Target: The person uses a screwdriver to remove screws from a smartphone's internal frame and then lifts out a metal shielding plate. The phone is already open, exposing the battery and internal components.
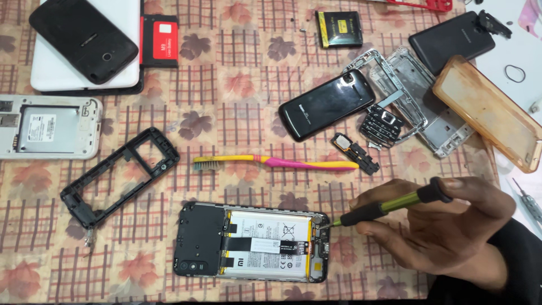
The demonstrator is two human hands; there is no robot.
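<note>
I see my right hand point(446, 226) closed in a grip on a slim screwdriver with a green shaft and black handle point(389, 206), its tip touching the right end of the opened black smartphone with an exposed white battery point(252, 242), which lies near the tabletop's point(237, 107) front edge. My left hand is out of view. A yellow-and-pink toothbrush point(276, 163) lies just behind the phone.

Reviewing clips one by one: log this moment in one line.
right hand: holds screwdriver | tip: at opened phone lower edge | left hand: out of view | nearby: toothbrush
</note>
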